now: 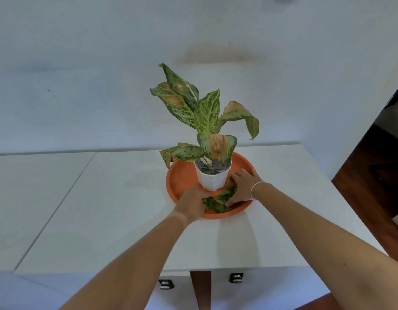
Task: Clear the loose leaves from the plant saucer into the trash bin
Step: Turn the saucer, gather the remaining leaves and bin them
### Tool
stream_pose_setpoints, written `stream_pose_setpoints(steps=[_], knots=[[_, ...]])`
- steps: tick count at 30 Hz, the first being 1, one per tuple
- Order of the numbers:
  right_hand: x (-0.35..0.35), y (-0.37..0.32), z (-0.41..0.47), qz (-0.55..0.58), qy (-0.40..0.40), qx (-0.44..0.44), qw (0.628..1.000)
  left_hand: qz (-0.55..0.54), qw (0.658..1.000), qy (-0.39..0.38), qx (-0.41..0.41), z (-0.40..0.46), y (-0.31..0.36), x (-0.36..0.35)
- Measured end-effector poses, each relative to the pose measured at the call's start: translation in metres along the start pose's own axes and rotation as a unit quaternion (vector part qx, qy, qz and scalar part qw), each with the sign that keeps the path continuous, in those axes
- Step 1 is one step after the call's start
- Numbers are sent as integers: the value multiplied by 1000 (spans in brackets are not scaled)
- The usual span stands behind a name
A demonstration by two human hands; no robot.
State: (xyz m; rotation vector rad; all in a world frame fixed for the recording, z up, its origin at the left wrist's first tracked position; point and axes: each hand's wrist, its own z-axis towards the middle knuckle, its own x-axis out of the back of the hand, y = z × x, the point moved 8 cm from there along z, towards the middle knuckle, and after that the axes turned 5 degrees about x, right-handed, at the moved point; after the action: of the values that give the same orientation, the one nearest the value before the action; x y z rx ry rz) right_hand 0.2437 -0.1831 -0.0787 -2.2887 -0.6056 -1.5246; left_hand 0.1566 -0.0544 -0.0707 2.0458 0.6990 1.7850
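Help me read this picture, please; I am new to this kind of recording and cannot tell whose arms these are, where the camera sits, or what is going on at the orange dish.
No machine here: the arms belong to a person wearing a camera on the head, looking forward and down. On a white cabinet top sits an orange saucer with a potted plant in a white pot. Small loose green leaves lie at the saucer's near side. The left hand and right hand rest on either side of the pile, apparently gathering it. Neither hand clearly holds any leaves. No trash bin is in view.
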Motion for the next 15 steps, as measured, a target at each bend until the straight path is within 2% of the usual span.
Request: stream_pose_setpoints(steps=[4, 8, 15], knots=[[-2, -5, -7, 37, 13, -2, 999, -20, 1000, 12, 21, 2, -5, -1], [-11, -16, -15, 103, 12, -12, 995, -19, 999, 32, -4, -1, 2, 3], [-6, -32, -33, 177, 28, -2, 984, 12, 1000, 2, 10, 3, -2, 0]])
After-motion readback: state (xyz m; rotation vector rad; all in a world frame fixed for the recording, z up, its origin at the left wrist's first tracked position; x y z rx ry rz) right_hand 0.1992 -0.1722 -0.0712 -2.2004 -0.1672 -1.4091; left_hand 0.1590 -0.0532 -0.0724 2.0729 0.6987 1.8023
